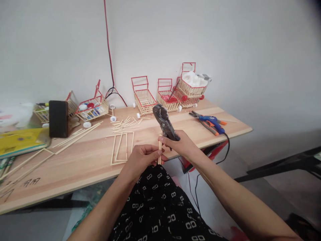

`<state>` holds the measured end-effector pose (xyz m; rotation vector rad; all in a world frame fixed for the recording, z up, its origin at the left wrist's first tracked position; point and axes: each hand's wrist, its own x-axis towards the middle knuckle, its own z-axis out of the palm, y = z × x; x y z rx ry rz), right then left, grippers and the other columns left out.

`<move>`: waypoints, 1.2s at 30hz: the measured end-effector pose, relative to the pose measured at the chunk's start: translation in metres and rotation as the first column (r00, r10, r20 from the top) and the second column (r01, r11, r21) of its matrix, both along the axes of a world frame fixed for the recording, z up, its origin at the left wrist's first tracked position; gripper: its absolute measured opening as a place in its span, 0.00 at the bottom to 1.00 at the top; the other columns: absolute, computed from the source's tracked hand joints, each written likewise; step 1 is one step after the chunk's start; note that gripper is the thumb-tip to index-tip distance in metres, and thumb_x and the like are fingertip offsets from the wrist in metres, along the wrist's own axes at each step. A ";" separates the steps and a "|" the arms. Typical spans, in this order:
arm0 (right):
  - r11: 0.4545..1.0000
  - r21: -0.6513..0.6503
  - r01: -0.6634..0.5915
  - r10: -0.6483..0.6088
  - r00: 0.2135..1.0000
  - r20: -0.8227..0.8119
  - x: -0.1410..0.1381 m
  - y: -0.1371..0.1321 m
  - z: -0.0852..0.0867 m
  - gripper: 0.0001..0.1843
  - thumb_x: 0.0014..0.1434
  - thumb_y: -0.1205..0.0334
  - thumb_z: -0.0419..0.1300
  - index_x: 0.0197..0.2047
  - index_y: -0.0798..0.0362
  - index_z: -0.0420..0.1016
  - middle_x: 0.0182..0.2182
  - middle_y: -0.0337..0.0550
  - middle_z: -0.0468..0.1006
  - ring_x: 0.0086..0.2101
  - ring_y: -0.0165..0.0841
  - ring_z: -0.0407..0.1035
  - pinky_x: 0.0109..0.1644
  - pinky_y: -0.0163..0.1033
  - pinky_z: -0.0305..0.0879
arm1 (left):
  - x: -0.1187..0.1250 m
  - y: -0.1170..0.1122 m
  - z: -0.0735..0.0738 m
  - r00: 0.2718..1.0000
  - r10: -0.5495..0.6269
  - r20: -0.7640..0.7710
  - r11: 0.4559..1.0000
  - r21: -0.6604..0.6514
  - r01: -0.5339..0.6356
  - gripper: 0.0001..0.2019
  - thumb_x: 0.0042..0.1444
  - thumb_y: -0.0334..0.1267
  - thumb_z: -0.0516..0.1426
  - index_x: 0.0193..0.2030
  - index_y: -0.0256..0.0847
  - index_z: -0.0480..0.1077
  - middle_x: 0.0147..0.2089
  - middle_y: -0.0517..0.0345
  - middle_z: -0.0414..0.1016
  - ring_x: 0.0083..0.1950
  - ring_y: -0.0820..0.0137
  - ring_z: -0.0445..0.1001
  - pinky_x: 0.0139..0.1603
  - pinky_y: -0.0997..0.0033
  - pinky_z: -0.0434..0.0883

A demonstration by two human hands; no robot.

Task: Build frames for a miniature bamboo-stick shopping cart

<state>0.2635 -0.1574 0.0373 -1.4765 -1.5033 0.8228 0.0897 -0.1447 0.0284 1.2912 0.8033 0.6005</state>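
My left hand (142, 159) is closed around thin wooden sticks (159, 150) held upright just past the table's front edge. My right hand (179, 144) grips dark metal cutting pliers (163, 122), jaws pointing up and away, with its fingers also touching the top of the sticks. Both hands meet above my lap, which is covered in black patterned fabric (160, 207). A flat frame of glued sticks (122, 147) lies on the wooden table (87, 167) just beyond my left hand.
Several small stick-and-red-wire carts (143, 95) stand along the wall. Loose cut sticks (125, 124) and long sticks (77, 135) lie mid-table. A blue glue gun (212, 121) with orange pliers lies right. A black phone (58, 118) and yellow pad (21, 140) sit left.
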 end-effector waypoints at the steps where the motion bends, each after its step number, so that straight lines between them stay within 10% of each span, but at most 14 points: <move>1: 1.000 0.007 0.006 -0.006 1.000 0.008 0.000 0.000 0.000 0.16 0.53 0.50 0.61 0.24 0.54 0.67 0.20 0.35 0.64 0.24 0.28 0.58 0.28 0.34 0.55 | 0.001 -0.001 -0.002 1.000 0.008 0.020 1.000 -0.012 -0.008 0.15 0.50 0.44 0.64 0.38 0.34 0.77 0.32 0.50 0.81 0.31 0.71 0.74 0.33 0.73 0.67; 36: 0.985 0.174 -0.004 -0.054 0.943 0.328 -0.003 -0.009 0.000 0.05 0.52 0.69 0.56 0.28 0.53 0.73 0.24 0.37 0.74 0.27 0.30 0.67 0.32 0.33 0.57 | -0.007 -0.008 -0.004 0.998 0.061 0.013 0.994 0.089 -0.062 0.12 0.52 0.43 0.61 0.28 0.34 0.73 0.24 0.54 0.76 0.24 0.72 0.71 0.29 0.73 0.65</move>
